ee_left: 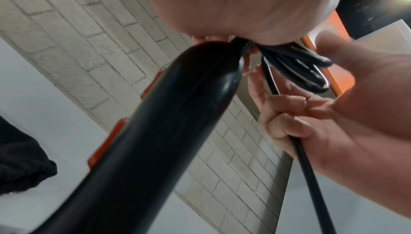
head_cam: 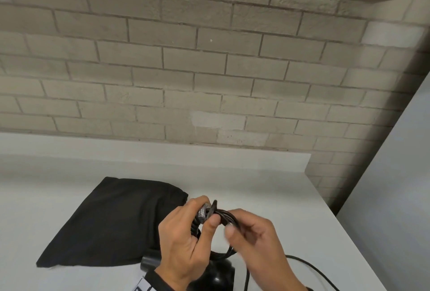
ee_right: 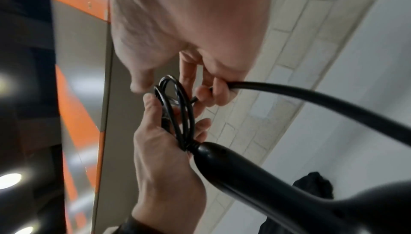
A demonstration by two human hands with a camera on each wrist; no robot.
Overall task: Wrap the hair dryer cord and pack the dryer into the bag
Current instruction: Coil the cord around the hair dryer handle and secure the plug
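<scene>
The black hair dryer [head_cam: 216, 274] hangs head down over the white table, its handle [ee_left: 166, 123] pointing up into my left hand [head_cam: 206, 213]. That hand grips several loops of the black cord [ee_right: 177, 107] bunched at the handle's end [ee_right: 206, 150]. My right hand [head_cam: 229, 223] is just to the right, fingers curled round the free run of cord [ee_right: 311, 97], which trails off to the lower right [head_cam: 311, 267]. The black cloth bag [head_cam: 111, 223] lies flat on the table to the left of and behind my hands. Its opening is not visible.
The white table [head_cam: 267, 186] ends at a brick wall [head_cam: 209, 69] behind and at an edge on the right [head_cam: 349, 227]. A grey panel [head_cam: 395, 186] stands to the right. The dryer's nozzle [head_cam: 149, 262] rests near the bag's front edge.
</scene>
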